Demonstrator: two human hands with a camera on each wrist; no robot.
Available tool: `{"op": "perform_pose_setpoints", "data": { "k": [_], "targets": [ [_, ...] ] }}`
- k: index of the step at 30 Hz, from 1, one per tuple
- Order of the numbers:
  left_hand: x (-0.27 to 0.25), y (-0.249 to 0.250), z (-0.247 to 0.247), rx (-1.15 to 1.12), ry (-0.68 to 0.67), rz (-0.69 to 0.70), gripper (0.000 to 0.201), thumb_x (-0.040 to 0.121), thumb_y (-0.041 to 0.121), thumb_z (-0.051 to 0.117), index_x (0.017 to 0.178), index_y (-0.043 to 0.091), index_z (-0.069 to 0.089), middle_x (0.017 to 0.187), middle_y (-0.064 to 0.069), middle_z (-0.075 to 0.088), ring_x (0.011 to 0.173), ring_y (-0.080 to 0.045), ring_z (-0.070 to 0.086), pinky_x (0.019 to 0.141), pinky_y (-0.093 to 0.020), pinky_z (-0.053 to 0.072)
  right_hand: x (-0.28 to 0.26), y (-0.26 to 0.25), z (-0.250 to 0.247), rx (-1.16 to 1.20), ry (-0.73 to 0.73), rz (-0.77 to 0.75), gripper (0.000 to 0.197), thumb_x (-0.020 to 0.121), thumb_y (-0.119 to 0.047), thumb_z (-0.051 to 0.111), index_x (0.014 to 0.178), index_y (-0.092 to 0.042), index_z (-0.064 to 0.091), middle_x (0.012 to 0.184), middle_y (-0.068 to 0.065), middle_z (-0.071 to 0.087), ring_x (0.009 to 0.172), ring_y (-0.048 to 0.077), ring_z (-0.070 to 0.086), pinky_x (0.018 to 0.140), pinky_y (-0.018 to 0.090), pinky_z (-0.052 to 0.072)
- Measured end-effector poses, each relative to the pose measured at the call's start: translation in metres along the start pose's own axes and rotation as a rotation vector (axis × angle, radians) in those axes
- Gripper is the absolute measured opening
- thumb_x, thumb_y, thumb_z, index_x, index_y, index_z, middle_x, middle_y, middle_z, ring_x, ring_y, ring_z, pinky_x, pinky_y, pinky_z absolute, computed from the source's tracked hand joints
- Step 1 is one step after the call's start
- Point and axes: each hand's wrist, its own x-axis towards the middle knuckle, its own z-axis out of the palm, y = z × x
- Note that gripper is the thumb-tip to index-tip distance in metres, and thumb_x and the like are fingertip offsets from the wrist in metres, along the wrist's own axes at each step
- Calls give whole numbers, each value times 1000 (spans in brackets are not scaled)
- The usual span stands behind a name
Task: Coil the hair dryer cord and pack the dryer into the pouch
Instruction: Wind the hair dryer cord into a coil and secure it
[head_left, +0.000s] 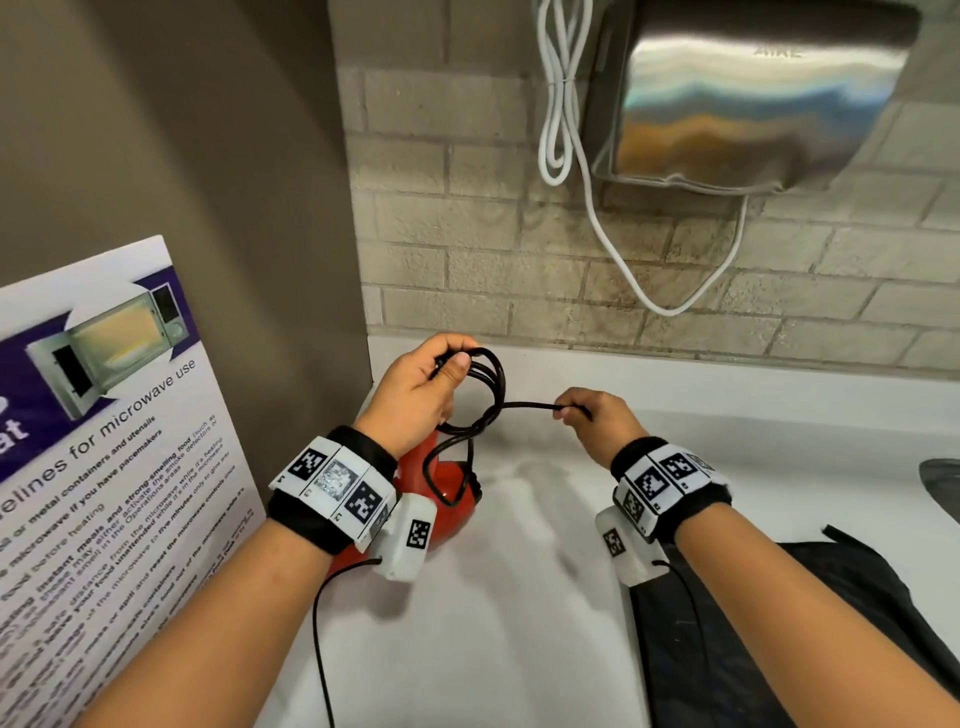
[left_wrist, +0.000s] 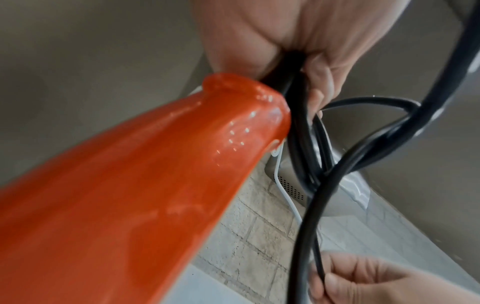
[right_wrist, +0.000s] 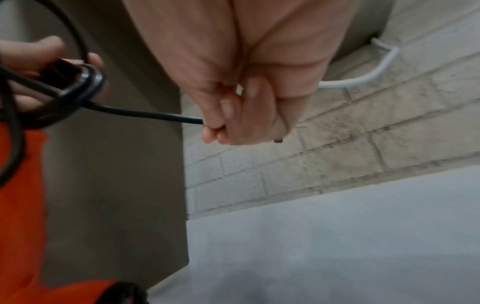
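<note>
A red hair dryer (head_left: 447, 493) (left_wrist: 130, 185) (right_wrist: 20, 205) lies on the white counter (head_left: 519, 597), partly hidden under my left wrist. Its black cord (head_left: 488, 384) (left_wrist: 301, 144) (right_wrist: 78, 82) is gathered into loops. My left hand (head_left: 431, 379) (left_wrist: 298, 51) grips those loops above the dryer. A straight run of the cord (head_left: 530, 406) (right_wrist: 145, 114) stretches right to my right hand (head_left: 587, 415) (right_wrist: 233, 119), which holds it in curled fingers. The black pouch (head_left: 753, 623) lies flat at the lower right, beneath my right forearm.
A steel hand dryer (head_left: 753, 93) with a hanging white cable (head_left: 597, 208) is mounted on the brick wall (head_left: 467, 234). A microwave notice poster (head_left: 114, 441) stands at the left against a brown partition (head_left: 208, 156). A sink edge (head_left: 940, 478) shows at the far right.
</note>
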Motion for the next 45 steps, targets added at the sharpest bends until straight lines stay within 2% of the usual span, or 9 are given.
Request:
{"op": "perform_pose_setpoints", "data": {
  "k": [7, 11, 17, 22, 24, 28, 35, 39, 45],
  "targets": [
    [-2, -1, -2, -3, -6, -4, 22, 94, 11, 41, 91, 29, 53, 34, 9, 36, 34, -2, 30, 42, -15, 35, 15, 35, 4, -81, 48, 224, 28, 90, 2, 35, 77, -10, 57, 81, 14, 51, 71, 25, 43, 59, 23, 35],
    [0, -4, -12, -80, 34, -40, 22, 95, 9, 39, 90, 24, 53, 35, 12, 32, 33, -2, 26, 39, -15, 32, 20, 58, -11, -286, -63, 459, 27, 93, -4, 40, 101, -4, 66, 92, 14, 54, 81, 25, 46, 71, 27, 36],
    [0, -5, -3, -68, -21, -24, 22, 95, 10, 38, 89, 25, 54, 38, 13, 32, 34, -3, 26, 38, -16, 32, 17, 50, -1, -295, -126, 375, 26, 90, -6, 45, 104, -11, 67, 114, 12, 65, 100, 27, 60, 85, 29, 45],
    [3, -6, -4, -76, -21, -26, 22, 96, 10, 38, 89, 24, 53, 37, 14, 32, 33, -3, 26, 38, -14, 32, -4, -9, 16, 153, -216, 79, 30, 91, 1, 44, 113, -12, 59, 106, 6, 62, 58, -11, 57, 51, 5, 39],
    [3, -7, -5, -70, -22, -26, 21, 95, 10, 38, 89, 23, 53, 37, 14, 32, 33, -3, 27, 38, -14, 32, -10, -34, 19, 310, -329, 27, 37, 93, 1, 42, 122, -18, 53, 112, 1, 61, 35, -4, 44, 34, 8, 30],
    [3, -7, -8, -55, -5, -23, 22, 95, 10, 38, 89, 25, 53, 36, 12, 33, 32, -3, 28, 38, -15, 32, -11, -51, 29, 381, -427, -74, 35, 94, -4, 42, 105, -32, 59, 54, -18, 58, 37, 1, 35, 34, 13, 24],
    [-1, -1, -8, -58, -50, -45, 22, 96, 10, 36, 86, 19, 53, 32, 8, 30, 31, -4, 25, 37, -16, 30, -5, -52, 48, 328, -233, -56, 32, 87, 4, 45, 76, -23, 58, 51, -14, 53, 40, 3, 39, 33, 13, 27],
    [0, 1, -9, -39, -43, -66, 24, 97, 12, 35, 82, 18, 53, 41, 8, 40, 31, -4, 28, 38, -16, 32, 12, -34, 48, 242, -34, 40, 11, 88, -4, 52, 86, -10, 61, 64, -6, 57, 49, 1, 45, 51, 13, 35],
    [-3, 4, -3, -67, -69, -100, 27, 97, 10, 33, 80, 17, 53, 61, -5, 44, 33, -3, 30, 39, -20, 30, 25, -9, 45, 183, 90, 208, 18, 89, -2, 47, 99, 3, 61, 84, 12, 53, 76, 22, 46, 49, 11, 34]
  ]
}}
